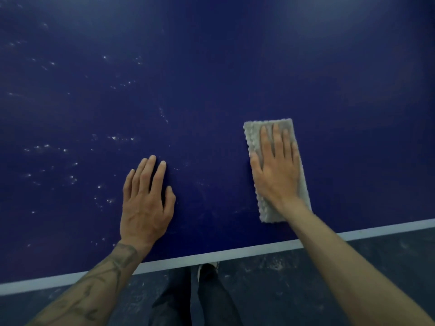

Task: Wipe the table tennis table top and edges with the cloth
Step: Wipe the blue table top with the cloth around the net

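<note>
blue table top (211, 67), white specks (113, 138) scattered beyond its white edge line (211, 255). left hand (146, 208) flat on top, fingers straight, holding nothing. grey cloth (253, 135) just beyond line; right hand (275, 170) flat atop, pressing.

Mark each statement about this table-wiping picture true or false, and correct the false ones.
1. The right hand lies flat on the cloth. True.
2. The left hand holds a second cloth. False: it rests bare and flat on the table.
3. The cloth lies just inside the white line at the near edge. True.
4. The white specks lie mostly to the right of the cloth. False: they lie to the left, mostly beyond the left hand.
5. The cloth is blue. False: it is grey, and the table is blue.
</note>
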